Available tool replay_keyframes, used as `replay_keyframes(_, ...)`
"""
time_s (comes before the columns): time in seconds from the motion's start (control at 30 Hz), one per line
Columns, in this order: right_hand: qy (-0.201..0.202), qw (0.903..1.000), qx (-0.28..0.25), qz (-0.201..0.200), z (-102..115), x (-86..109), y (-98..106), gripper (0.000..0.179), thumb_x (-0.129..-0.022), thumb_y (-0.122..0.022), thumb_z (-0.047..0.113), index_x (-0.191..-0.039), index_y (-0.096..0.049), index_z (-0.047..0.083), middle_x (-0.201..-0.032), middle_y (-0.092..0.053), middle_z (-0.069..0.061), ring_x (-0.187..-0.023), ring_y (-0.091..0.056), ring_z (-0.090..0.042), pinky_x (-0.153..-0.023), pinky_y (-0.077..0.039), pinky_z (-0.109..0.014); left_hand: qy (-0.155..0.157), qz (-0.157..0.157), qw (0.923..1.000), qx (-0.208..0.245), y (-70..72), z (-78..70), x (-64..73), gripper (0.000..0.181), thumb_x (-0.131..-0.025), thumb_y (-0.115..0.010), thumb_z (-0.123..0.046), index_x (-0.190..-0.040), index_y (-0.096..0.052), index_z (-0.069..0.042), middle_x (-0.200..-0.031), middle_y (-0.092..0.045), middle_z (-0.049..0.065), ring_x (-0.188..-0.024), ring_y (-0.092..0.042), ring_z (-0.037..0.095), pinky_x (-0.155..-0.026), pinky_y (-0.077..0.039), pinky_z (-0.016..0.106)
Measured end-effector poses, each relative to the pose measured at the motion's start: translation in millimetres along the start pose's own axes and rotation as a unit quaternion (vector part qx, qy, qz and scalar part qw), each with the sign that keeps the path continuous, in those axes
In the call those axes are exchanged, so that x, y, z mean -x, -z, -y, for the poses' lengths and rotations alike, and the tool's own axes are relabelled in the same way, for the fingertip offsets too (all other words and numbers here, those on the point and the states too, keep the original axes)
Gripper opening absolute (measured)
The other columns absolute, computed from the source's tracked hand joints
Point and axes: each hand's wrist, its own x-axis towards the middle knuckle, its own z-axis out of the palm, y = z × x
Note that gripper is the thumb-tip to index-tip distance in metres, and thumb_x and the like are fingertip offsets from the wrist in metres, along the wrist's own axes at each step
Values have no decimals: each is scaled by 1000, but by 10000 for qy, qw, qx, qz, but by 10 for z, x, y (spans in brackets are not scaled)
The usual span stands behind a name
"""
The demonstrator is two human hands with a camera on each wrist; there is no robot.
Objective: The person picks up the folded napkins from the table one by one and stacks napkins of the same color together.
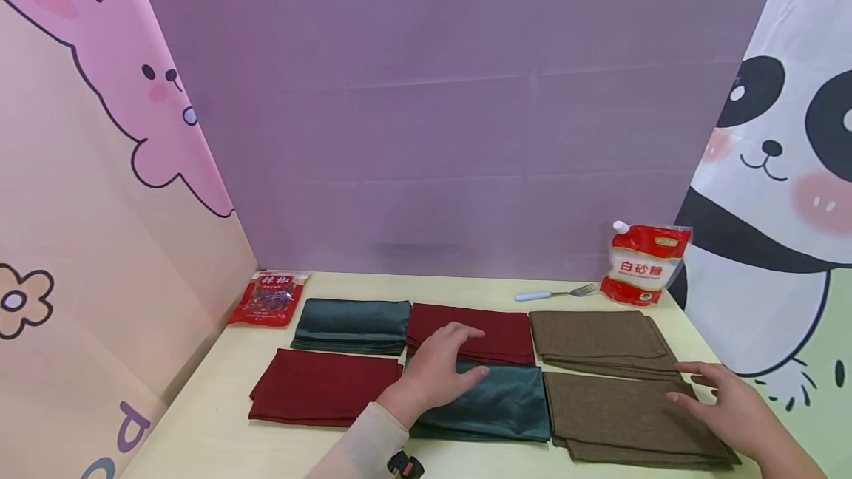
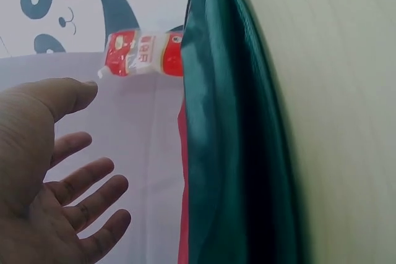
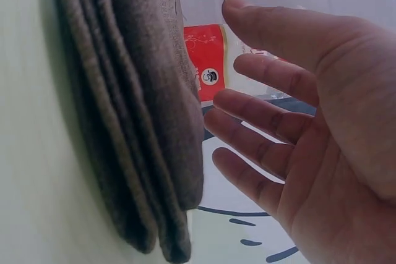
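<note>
Six folded cloths lie in two rows on the table. My left hand [image 1: 435,368], fingers spread and holding nothing, hovers over the front middle green satin cloth [image 1: 499,405]; the back middle red cloth [image 1: 472,327] lies just beyond it. At the right, my right hand [image 1: 722,405] hangs with loose fingers over the right edge of the front brown cloth [image 1: 619,412]. Behind that is another brown cloth [image 1: 599,335]. On the left lie a green cloth [image 1: 353,324] at the back and a red cloth [image 1: 326,386] in front. The right wrist view shows the brown cloth's stacked folds [image 3: 148,91] beside the empty fingers.
A red pack of dried chilies [image 1: 269,298] lies at the back left. Toward the back right are a fork [image 1: 552,293] with a pale handle and an upright red-and-white sugar pouch [image 1: 646,265]. A purple backdrop [image 1: 433,131] stands behind the table [image 1: 213,405].
</note>
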Motion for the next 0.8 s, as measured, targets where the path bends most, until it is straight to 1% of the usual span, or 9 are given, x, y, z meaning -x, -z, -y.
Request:
replay_keyframes(0.2, -89, 9999, -47, 123, -23, 6, 2, 80, -89, -82, 48, -136, -56, -11, -134, -52, -43, -117, -54, -63, -88, -54, -64, 12, 110, 9999, 9, -105, -90, -47, 60, -94, -78, -45, -148, -56, -29, -143, -57, -10, -129, -55, 12, -105, -52, 38)
replay_keyframes(0.33, -43, 9999, -37, 143, -45, 4, 0, 77, -89, -83, 46, -134, -58, -11, -133, -55, -41, -115, -56, -61, -84, -56, -62, 6, 159, 9998, 73, -189, -120, -81, 61, -94, -77, -46, -149, -55, -30, -143, -56, -12, -128, -55, 11, -104, -52, 38)
replay_keyframes(0.5, 69, 9999, 73, 100, -85, 19, -15, 71, -89, -83, 44, -131, -62, -9, -129, -59, -40, -110, -61, -59, -78, -56, -63, -24, 276, 9995, 154, -250, -172, -109, 59, -95, -76, -46, -148, -56, -30, -143, -56, -12, -127, -55, 9, -104, -51, 37)
replay_keyframes(0.67, 170, 9998, 71, 37, -121, 30, -29, 67, -88, -84, 44, -128, -65, -7, -123, -64, -37, -107, -63, -55, -80, -55, -64, -54, 390, 9992, 65, -297, -230, -130, 58, -95, -76, -46, -148, -56, -30, -142, -56, -13, -129, -54, 7, -109, -47, 41)
replay_keyframes(0.8, 140, 9998, 89, 73, -131, 29, -36, 66, -89, -84, 42, -127, -65, -8, -121, -64, -37, -106, -64, -54, -80, -55, -64, -85, 454, 9989, -54, -355, -262, -149, 57, -95, -76, -46, -147, -57, -31, -142, -57, -13, -130, -53, 6, -112, -45, 44)
